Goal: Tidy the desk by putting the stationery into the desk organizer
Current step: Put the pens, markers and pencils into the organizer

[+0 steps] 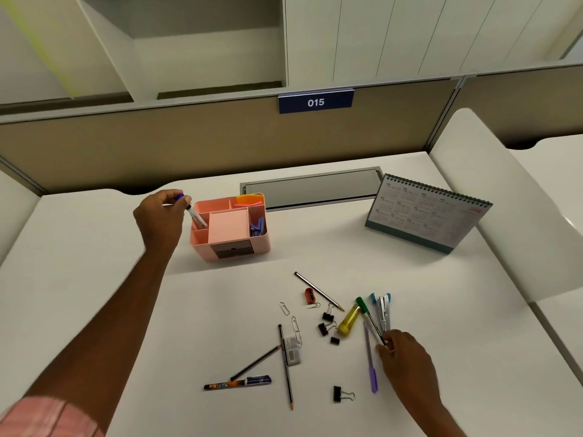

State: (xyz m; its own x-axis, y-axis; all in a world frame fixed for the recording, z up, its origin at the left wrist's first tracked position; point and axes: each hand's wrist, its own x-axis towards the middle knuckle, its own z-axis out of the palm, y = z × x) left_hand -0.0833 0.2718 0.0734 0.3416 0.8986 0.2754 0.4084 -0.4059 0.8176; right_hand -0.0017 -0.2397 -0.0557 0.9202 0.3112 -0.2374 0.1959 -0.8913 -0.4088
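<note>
Fingers of the left hand pinch the cap end of a thin clear pen with a blue cap. Its tip is in the left slot of the pink plastic desk organizer. It looks light, hard and slippery. Fingers of the right hand pinch a green-capped pen on the white tabletop.

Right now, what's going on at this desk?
A person is tidying stationery. The left hand holds a blue-capped pen with its tip in a left compartment of the pink organizer. The right hand pinches the end of a green marker lying on the desk. Pencils, binder clips, paper clips and a purple pen lie loose.
</note>
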